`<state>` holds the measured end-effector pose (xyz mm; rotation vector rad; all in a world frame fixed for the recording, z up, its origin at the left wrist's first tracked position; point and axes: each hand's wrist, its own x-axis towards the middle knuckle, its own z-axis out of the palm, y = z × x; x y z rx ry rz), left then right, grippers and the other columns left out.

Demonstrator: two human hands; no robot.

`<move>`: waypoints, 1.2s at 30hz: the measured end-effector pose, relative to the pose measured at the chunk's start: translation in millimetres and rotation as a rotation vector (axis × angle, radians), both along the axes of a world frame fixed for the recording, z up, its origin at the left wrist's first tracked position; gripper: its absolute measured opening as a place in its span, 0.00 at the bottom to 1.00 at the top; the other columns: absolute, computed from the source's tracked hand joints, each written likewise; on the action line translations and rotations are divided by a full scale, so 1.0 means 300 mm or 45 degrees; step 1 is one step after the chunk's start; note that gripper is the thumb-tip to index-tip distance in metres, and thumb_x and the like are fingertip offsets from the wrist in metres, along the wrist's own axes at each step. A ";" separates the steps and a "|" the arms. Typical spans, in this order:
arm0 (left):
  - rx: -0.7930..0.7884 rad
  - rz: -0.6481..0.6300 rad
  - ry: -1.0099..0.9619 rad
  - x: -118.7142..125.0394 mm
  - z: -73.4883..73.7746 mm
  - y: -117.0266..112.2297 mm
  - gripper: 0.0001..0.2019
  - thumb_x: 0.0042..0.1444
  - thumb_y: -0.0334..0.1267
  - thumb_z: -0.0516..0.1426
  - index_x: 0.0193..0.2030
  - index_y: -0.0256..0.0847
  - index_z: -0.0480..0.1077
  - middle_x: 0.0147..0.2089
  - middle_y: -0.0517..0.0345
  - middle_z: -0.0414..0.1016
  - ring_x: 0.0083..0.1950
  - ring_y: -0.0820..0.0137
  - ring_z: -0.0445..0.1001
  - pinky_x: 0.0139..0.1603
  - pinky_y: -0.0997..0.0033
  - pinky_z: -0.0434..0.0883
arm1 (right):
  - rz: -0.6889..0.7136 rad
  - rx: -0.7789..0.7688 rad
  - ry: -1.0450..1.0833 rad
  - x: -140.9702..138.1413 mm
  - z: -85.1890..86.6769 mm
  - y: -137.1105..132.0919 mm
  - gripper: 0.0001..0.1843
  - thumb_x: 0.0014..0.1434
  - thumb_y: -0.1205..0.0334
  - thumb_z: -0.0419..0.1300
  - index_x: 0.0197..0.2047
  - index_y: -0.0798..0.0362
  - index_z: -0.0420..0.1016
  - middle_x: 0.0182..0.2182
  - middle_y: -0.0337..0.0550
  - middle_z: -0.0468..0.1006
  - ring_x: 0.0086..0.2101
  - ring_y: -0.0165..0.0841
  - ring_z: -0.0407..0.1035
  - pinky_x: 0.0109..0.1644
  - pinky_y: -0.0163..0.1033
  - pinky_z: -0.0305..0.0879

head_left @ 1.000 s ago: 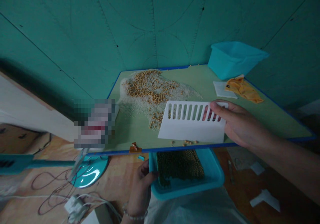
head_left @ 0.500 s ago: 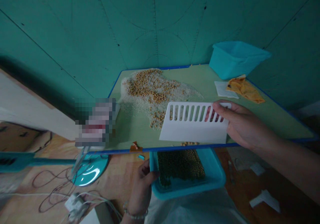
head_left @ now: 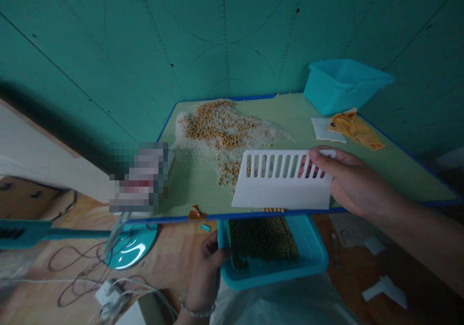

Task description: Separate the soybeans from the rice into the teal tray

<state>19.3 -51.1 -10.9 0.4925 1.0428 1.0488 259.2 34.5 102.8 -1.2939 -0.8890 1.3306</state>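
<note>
My right hand grips the right end of a white slotted scraper that stands on edge near the front rim of the green table. A few soybeans lie at the scraper's lower edge by the rim. My left hand holds the left wall of a teal tub just below the table edge; the tub holds many soybeans. Behind the scraper, a heap of soybeans mixed with white grains spreads over the table's far left part.
A second teal tub stands at the table's far right corner, with a white paper and a yellow cloth before it. A teal fan base and cables lie on the wooden floor at left. A blurred patch sits at the table's left corner.
The scraper has slid toward the front edge, pushing the loose soybeans to the rim. My left hand and the tub have barely moved.
</note>
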 end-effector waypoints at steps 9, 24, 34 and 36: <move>0.018 -0.008 0.024 0.002 0.006 -0.003 0.07 0.34 0.32 0.63 0.25 0.43 0.78 0.23 0.62 0.76 0.29 0.68 0.72 0.33 0.72 0.68 | 0.038 -0.019 0.025 0.001 0.000 -0.006 0.14 0.38 0.47 0.69 0.24 0.45 0.74 0.20 0.36 0.76 0.22 0.31 0.69 0.28 0.37 0.66; -0.019 -0.015 0.056 0.006 0.018 0.005 0.06 0.32 0.32 0.62 0.22 0.41 0.76 0.21 0.62 0.74 0.26 0.70 0.69 0.30 0.71 0.67 | 0.054 -0.046 0.037 -0.007 -0.002 -0.017 0.15 0.36 0.48 0.70 0.23 0.46 0.73 0.20 0.35 0.77 0.22 0.30 0.69 0.28 0.35 0.65; -0.027 0.027 0.073 -0.002 0.011 -0.003 0.08 0.33 0.31 0.62 0.25 0.40 0.75 0.24 0.61 0.75 0.28 0.68 0.70 0.32 0.70 0.66 | -0.121 0.135 0.072 0.009 0.046 -0.005 0.14 0.38 0.50 0.70 0.25 0.49 0.73 0.21 0.35 0.76 0.24 0.31 0.69 0.31 0.38 0.67; -0.029 0.030 0.076 -0.003 0.009 0.000 0.07 0.32 0.31 0.62 0.24 0.40 0.75 0.23 0.61 0.74 0.28 0.68 0.69 0.32 0.70 0.65 | -0.102 0.139 0.041 0.014 0.048 -0.008 0.15 0.37 0.49 0.70 0.24 0.48 0.73 0.20 0.35 0.76 0.23 0.31 0.68 0.30 0.38 0.66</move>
